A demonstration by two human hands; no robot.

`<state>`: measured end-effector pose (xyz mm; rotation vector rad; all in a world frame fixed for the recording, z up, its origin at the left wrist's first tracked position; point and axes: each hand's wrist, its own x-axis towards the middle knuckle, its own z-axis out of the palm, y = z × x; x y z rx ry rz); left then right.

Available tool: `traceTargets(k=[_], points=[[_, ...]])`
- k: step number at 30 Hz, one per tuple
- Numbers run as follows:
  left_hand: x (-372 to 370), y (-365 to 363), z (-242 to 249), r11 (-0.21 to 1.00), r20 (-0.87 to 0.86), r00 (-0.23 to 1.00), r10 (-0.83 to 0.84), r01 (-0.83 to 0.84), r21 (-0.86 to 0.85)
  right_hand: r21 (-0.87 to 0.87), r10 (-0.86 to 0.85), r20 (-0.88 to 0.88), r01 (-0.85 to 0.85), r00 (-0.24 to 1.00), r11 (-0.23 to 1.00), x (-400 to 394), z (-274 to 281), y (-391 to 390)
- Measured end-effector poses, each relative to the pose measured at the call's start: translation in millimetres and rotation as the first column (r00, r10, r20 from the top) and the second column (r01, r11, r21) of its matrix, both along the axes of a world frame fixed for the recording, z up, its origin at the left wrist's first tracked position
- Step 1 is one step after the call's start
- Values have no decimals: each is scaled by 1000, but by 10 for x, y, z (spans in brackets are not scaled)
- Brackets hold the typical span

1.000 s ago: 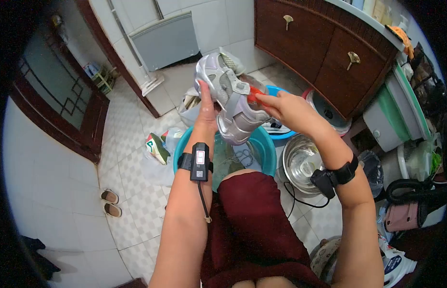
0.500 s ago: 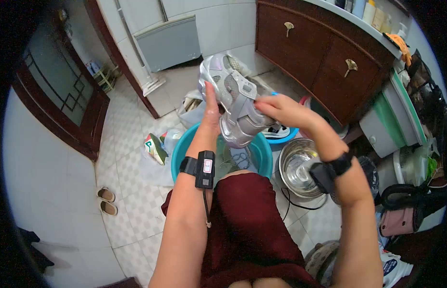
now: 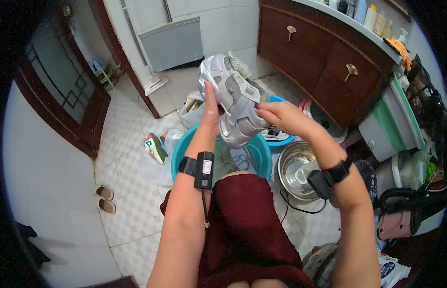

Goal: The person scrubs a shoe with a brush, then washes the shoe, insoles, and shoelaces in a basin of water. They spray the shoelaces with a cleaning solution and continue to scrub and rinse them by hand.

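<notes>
And here we are, your L hand (image 3: 211, 113) has the silver shoe (image 3: 238, 103), thumb up along its side, grip partly open around it, the fingers mostly hidden behind. Shoe's in the air, tilted, above the far edge of the teal basin (image 3: 178, 149). Over on the other side, your R hand (image 3: 283, 117) is right at the shoe's opening, fingers curled in; can't tell exactly how far they close or what they have hold of, b/c the tips are hidden.

Below, there's water in the teal basin, w/ something bluish in it nr the right side. Just off its right edge sits the metal bowl (image 3: 282, 168), and beyond that bowl, the blue basin (image 3: 284, 141) w/ a black-and-white shoe (image 3: 271, 136) in it. Off the teal basin's left edge, a green-and-white item (image 3: 155, 148) lies on plastic on the tiled floor (image 3: 137, 211). Two slippers (image 3: 107, 206) sit side by side nr the floor's left edge, by the wall. Up top right, orange gloves (image 3: 402, 52) hang at the near right corner of the brown cabinet (image 3: 319, 53).
</notes>
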<state>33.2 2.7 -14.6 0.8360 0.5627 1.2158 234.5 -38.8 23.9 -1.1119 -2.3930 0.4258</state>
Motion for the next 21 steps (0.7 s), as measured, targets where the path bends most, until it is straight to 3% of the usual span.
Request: traceTargets(k=[1,4,8,12,13,16,18,20,21], points=[[-45,23,19,1000,2,1000,-11,11,19,95,-18,-33,21,999,995,62,-86,-51],[-22,47,25,998,37,997,-63,61,32,210,-237,235,189,943,959,100,9,-97],[125,-33,6,999,-3,1000,-31,31,35,259,-413,184,362,892,896,-108,-111,94],[6,10,39,998,-54,998,9,-6,56,-111,-2,-94,-9,996,994,76,-146,-29],[-30,33,43,998,-70,997,27,-22,67,-76,98,-230,-118,968,990,147,-252,-77],[-153,155,1,993,-157,986,53,-36,110,-291,105,128,-64,986,955,357,-85,-169],[-145,224,-81,988,-268,961,66,-24,155,-21,74,386,-71,919,997,358,-83,-139],[-116,305,-200,974,-320,934,162,-100,202,201,-86,676,-71,731,977,203,172,-216],[-86,270,-185,971,-323,926,196,-137,196,286,-117,674,-111,730,952,171,160,-187]])
